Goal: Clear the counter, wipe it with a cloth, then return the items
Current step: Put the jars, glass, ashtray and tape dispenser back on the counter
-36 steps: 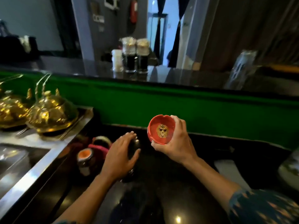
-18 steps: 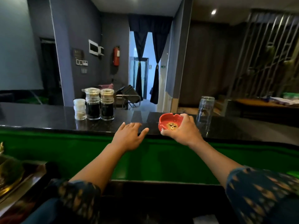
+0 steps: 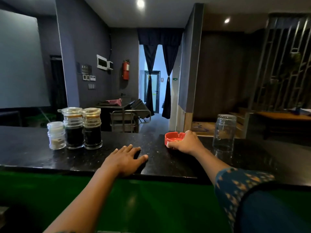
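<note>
The counter [image 3: 42,158] runs black and glossy across your view, left to right, with the green front panel [image 3: 151,199] dropping below its near edge. On it, far left, stand two dark jars [image 3: 83,128] side by side, touching or nearly so, and a small white jar [image 3: 56,135] just beside them on the left. Far right stands a glass [image 3: 223,132], upside down by the look of it.

Your right hand [image 3: 186,142] is closed around the ashtray [image 3: 174,137], thumb on the near rim and fingers curled over the right side. The ashtray sits on or just above the counter; you cannot tell from here whether its base has touched down. It lies between the jars and the glass, nearer the glass but clear of it.

Your left hand [image 3: 125,158] lies flat on the counter near the front edge, fingers spread, holding nothing. It is well apart from the ashtray, to its left and closer to you.

What the next move turns on: the ashtray is directly under your right palm, with your arm coming in from the lower right. Judging by the items already standing here, you are in the returning stage, so the likely step is to release it and draw the hand back along that same line, away from the glass on your right. The ashtray is round, so its turn matters little.
</note>
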